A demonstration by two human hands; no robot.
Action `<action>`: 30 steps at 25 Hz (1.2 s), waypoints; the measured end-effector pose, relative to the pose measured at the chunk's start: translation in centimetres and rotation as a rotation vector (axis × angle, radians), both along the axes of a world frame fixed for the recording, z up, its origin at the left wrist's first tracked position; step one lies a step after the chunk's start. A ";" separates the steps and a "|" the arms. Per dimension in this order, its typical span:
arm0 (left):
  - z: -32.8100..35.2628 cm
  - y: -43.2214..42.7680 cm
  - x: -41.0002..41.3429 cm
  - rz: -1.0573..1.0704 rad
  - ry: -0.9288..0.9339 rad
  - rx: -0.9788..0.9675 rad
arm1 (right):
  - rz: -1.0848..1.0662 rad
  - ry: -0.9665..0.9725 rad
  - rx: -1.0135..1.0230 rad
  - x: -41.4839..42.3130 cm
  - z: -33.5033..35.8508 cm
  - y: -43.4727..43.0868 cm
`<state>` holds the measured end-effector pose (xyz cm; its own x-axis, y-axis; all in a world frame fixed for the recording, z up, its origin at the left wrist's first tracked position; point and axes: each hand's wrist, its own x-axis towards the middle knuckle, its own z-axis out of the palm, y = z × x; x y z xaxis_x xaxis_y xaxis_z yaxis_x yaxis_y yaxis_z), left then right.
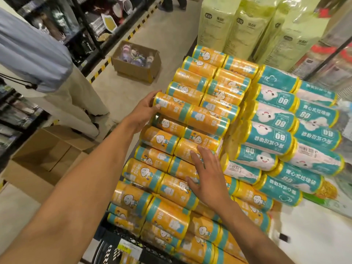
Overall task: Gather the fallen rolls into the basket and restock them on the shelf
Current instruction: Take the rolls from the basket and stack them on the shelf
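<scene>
Left hand (pixel 146 108) grips the end of the top orange roll (pixel 175 108). Right hand (pixel 206 176), fingers straight, lies flat on the stacked orange rolls (pixel 152 168) on the wire shelf (pixel 131 241). Teal rolls (pixel 276 136) sit just beside.

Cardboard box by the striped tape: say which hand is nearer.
Left. The left hand grips an orange roll at the stack's edge facing the cardboard box; the right hand rests flat on rolls farther back.
</scene>
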<state>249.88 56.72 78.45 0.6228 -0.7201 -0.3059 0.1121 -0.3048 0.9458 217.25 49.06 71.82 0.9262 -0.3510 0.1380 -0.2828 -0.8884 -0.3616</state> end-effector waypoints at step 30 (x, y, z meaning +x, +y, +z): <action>-69.7 44.6 -52.8 0.796 0.393 0.856 | 0.869 1.005 0.014 -12.1 -63.3 34.4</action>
